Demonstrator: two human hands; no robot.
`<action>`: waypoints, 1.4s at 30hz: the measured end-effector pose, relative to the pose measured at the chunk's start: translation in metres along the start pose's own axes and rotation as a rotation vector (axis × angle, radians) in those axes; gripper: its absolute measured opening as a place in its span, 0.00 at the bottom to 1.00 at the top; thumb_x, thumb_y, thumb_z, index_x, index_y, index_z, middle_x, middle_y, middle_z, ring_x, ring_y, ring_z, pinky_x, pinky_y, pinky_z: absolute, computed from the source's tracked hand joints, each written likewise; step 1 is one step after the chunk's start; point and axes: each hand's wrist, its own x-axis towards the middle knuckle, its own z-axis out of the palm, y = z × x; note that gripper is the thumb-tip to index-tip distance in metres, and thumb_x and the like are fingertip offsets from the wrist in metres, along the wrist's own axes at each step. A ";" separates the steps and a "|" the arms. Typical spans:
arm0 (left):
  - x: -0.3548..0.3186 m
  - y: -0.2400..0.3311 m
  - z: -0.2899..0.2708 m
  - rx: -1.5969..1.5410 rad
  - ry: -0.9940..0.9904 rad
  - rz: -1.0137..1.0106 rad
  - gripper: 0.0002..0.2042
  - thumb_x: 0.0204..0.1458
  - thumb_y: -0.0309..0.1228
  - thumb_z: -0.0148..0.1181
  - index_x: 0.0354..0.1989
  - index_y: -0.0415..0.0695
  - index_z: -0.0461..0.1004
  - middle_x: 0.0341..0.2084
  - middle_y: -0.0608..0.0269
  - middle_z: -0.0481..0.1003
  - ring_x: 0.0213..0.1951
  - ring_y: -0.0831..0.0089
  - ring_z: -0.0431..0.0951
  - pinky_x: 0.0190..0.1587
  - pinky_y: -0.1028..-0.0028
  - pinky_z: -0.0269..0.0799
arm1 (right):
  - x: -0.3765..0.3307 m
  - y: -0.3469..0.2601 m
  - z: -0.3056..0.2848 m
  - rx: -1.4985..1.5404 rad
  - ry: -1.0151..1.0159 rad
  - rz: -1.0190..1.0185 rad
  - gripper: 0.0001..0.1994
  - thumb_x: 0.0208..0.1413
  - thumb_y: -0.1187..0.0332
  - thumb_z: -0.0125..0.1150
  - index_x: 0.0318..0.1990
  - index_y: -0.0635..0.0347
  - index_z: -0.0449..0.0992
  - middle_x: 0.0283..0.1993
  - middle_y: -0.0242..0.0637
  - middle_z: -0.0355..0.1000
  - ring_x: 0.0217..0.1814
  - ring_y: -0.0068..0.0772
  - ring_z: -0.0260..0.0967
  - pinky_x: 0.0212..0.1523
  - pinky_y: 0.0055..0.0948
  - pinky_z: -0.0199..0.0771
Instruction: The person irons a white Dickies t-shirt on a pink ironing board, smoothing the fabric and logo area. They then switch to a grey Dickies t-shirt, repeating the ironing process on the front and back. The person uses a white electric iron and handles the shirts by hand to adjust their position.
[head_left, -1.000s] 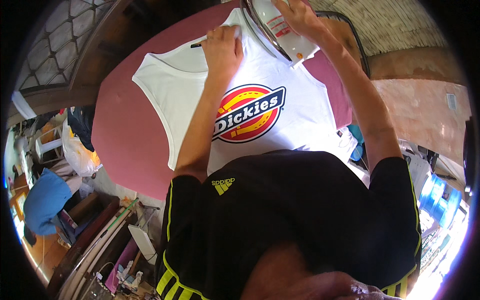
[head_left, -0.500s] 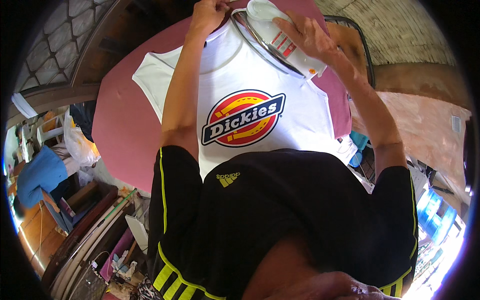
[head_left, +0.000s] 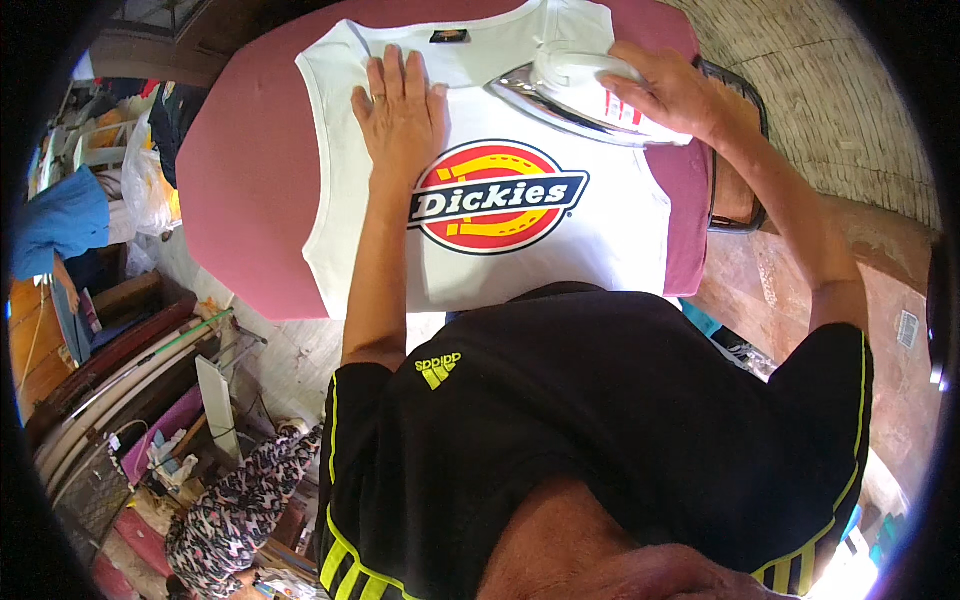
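A white sleeveless shirt (head_left: 605,255) with a red, yellow and dark-blue printed emblem lies spread on a maroon padded ironing surface (head_left: 250,170). My left hand (head_left: 402,115) rests flat on the shirt's upper left part, fingers spread, just above the emblem. In my right hand (head_left: 668,92) is a white clothes iron (head_left: 575,100) with a shiny metal base, gripped by its handle. Its tip points left, over the shirt's upper right, and its heel reaches past the fabric's edge. Whether the whole soleplate touches the cloth I cannot tell.
A dark metal frame (head_left: 757,150) borders the board's right end. At the left is a person in blue (head_left: 60,220), partly visible, near a plastic bag (head_left: 148,180). Long poles (head_left: 130,370) and clutter lie lower left, beside patterned cloth (head_left: 245,500).
My left hand has come down from the shirt's top edge and now lies flat on the fabric. The iron, formerly angled steeply, now lies more crosswise. The view has shifted, too.
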 end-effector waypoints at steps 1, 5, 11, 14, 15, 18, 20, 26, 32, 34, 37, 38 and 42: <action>0.002 -0.004 0.004 0.026 0.014 -0.005 0.26 0.64 0.46 0.46 0.67 0.46 0.63 0.70 0.52 0.59 0.72 0.50 0.54 0.66 0.41 0.47 | 0.009 0.001 0.001 -0.010 -0.024 -0.043 0.21 0.67 0.52 0.54 0.53 0.61 0.74 0.34 0.52 0.79 0.29 0.45 0.79 0.31 0.37 0.76; 0.010 -0.024 0.013 0.008 -0.017 0.025 0.25 0.66 0.48 0.39 0.70 0.57 0.62 0.72 0.61 0.57 0.73 0.57 0.52 0.69 0.40 0.40 | 0.030 0.002 0.008 -0.050 -0.032 -0.164 0.16 0.64 0.58 0.57 0.47 0.62 0.73 0.26 0.47 0.75 0.25 0.41 0.75 0.26 0.38 0.71; 0.016 -0.026 -0.010 -0.015 -0.136 0.049 0.23 0.64 0.40 0.47 0.67 0.51 0.65 0.70 0.59 0.60 0.71 0.54 0.57 0.69 0.42 0.49 | 0.036 -0.020 -0.014 0.086 -0.239 0.035 0.12 0.61 0.63 0.59 0.43 0.63 0.73 0.34 0.54 0.78 0.32 0.51 0.80 0.33 0.42 0.79; 0.018 -0.030 -0.018 0.000 -0.151 0.056 0.23 0.65 0.39 0.44 0.67 0.52 0.66 0.70 0.60 0.61 0.70 0.55 0.58 0.69 0.46 0.51 | 0.054 -0.030 -0.001 -0.007 -0.115 -0.190 0.14 0.63 0.59 0.57 0.41 0.63 0.71 0.31 0.53 0.76 0.32 0.52 0.78 0.33 0.44 0.77; 0.021 -0.031 -0.019 -0.007 -0.166 0.058 0.22 0.65 0.39 0.44 0.67 0.52 0.66 0.70 0.60 0.61 0.70 0.55 0.58 0.69 0.46 0.51 | 0.061 -0.035 0.003 -0.076 -0.095 -0.229 0.14 0.64 0.59 0.57 0.41 0.63 0.71 0.31 0.52 0.76 0.32 0.52 0.78 0.33 0.44 0.77; 0.025 -0.036 -0.021 -0.018 -0.184 0.081 0.21 0.66 0.40 0.43 0.66 0.53 0.68 0.69 0.61 0.62 0.70 0.55 0.59 0.68 0.48 0.52 | 0.067 -0.040 0.004 -0.003 -0.115 -0.230 0.15 0.64 0.58 0.57 0.42 0.63 0.71 0.28 0.49 0.76 0.32 0.52 0.78 0.34 0.44 0.76; 0.023 -0.038 -0.021 -0.060 -0.177 0.087 0.21 0.66 0.39 0.43 0.65 0.53 0.68 0.68 0.60 0.63 0.69 0.55 0.60 0.68 0.47 0.53 | 0.064 -0.038 0.004 0.071 -0.147 -0.185 0.15 0.64 0.58 0.57 0.43 0.63 0.71 0.28 0.49 0.76 0.32 0.52 0.78 0.34 0.44 0.76; 0.026 -0.045 -0.018 -0.166 -0.130 0.075 0.19 0.65 0.35 0.46 0.64 0.54 0.70 0.66 0.60 0.67 0.68 0.54 0.62 0.67 0.49 0.55 | 0.073 -0.050 0.005 0.029 -0.135 -0.236 0.14 0.63 0.60 0.58 0.45 0.63 0.72 0.29 0.49 0.77 0.33 0.50 0.79 0.34 0.44 0.77; 0.026 -0.053 -0.017 -0.285 -0.110 0.055 0.20 0.61 0.31 0.52 0.62 0.53 0.71 0.66 0.58 0.67 0.68 0.52 0.62 0.66 0.50 0.56 | 0.076 -0.050 0.008 -0.027 -0.127 -0.231 0.13 0.62 0.61 0.59 0.44 0.63 0.72 0.32 0.51 0.77 0.36 0.52 0.79 0.38 0.45 0.77; 0.024 -0.054 -0.018 -0.308 -0.054 0.073 0.20 0.60 0.30 0.55 0.61 0.52 0.71 0.66 0.57 0.66 0.68 0.52 0.62 0.66 0.50 0.56 | 0.070 -0.043 0.002 0.076 -0.206 -0.128 0.14 0.62 0.60 0.59 0.44 0.63 0.72 0.34 0.53 0.77 0.38 0.54 0.78 0.39 0.45 0.77; 0.024 -0.047 -0.020 -0.333 0.110 0.033 0.20 0.58 0.29 0.57 0.60 0.50 0.72 0.65 0.56 0.66 0.67 0.51 0.63 0.65 0.50 0.57 | 0.075 -0.052 0.000 0.079 -0.226 -0.109 0.14 0.62 0.60 0.60 0.44 0.64 0.72 0.35 0.55 0.77 0.40 0.55 0.78 0.40 0.46 0.77; 0.025 -0.045 -0.018 -0.354 0.182 -0.035 0.20 0.58 0.29 0.58 0.60 0.49 0.72 0.65 0.55 0.66 0.66 0.51 0.63 0.64 0.50 0.57 | 0.077 -0.053 0.003 0.026 -0.192 -0.156 0.14 0.62 0.60 0.60 0.44 0.64 0.73 0.36 0.55 0.77 0.40 0.55 0.78 0.40 0.46 0.77; 0.024 -0.058 -0.007 -0.334 0.215 -0.127 0.16 0.56 0.30 0.60 0.54 0.45 0.75 0.58 0.55 0.71 0.61 0.52 0.68 0.60 0.51 0.59 | 0.082 -0.055 0.012 -0.009 -0.094 -0.255 0.15 0.62 0.59 0.59 0.44 0.64 0.73 0.38 0.54 0.77 0.39 0.55 0.78 0.39 0.46 0.76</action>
